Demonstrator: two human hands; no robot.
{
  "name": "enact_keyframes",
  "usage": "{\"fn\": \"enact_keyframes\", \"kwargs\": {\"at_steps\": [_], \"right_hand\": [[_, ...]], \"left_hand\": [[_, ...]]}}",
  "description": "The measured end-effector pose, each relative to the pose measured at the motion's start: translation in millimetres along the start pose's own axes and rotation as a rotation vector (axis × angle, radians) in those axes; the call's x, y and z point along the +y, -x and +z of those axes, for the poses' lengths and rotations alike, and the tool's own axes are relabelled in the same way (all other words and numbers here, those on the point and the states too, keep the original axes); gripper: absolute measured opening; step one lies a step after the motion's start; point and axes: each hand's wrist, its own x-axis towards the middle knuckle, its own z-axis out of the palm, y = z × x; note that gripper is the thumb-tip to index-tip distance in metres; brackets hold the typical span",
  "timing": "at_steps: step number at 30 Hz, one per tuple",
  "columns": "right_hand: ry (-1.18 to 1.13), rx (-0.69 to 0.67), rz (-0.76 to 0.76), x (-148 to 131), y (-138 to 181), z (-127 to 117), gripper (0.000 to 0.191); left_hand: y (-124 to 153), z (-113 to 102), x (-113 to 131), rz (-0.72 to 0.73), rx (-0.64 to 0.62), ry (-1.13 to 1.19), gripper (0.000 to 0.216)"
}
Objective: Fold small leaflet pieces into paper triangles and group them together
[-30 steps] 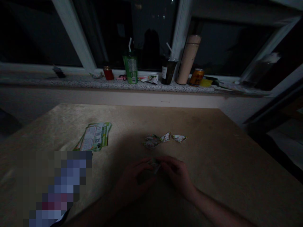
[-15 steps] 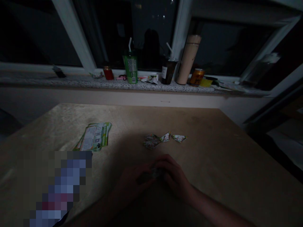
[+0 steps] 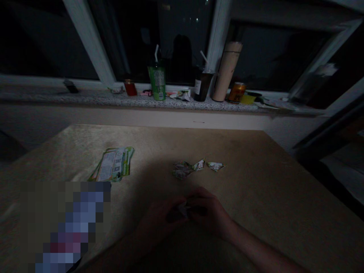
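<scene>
My left hand (image 3: 159, 220) and right hand (image 3: 212, 214) have lifted slightly, both pinching the small folded paper (image 3: 182, 208) just below the 3 finished folded pieces (image 3: 196, 167); another crease set.

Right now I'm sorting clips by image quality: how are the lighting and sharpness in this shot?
Head view: very dim, night outside the window; a dark shadow covers the left hand, right hand and the small folded paper between them, so detail is lost. The table is lit better towards the folded pieces and flyers. A pixelated block hides the lower left.
</scene>
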Motion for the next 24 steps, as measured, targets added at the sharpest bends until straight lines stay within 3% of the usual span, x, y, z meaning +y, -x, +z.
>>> {"fn": "enact_keyframes", "kwargs": {"at_steps": [6, 15, 24], "right_hand": [[-0.035, 0.069, 0.021, 0.6, 1.8, 4.1, 0.012], [0.051, 0.091, -0.109, -0.5, 2.4, 9.2, 0.013], [0.025, 0.087, -0.020, -3.5, 2.5, 10.8, 0.010]], "left_hand": [[-1.4, -3.5, 1.7, -0.026, -0.041, 0.003, 0.035], [-0.5, -2.1, 1.2, -0.019, -0.066, 0.057, 0.041], [-5.5, -5.2, 4.3, -0.044, -0.036, 0.139, 0.030]]}}
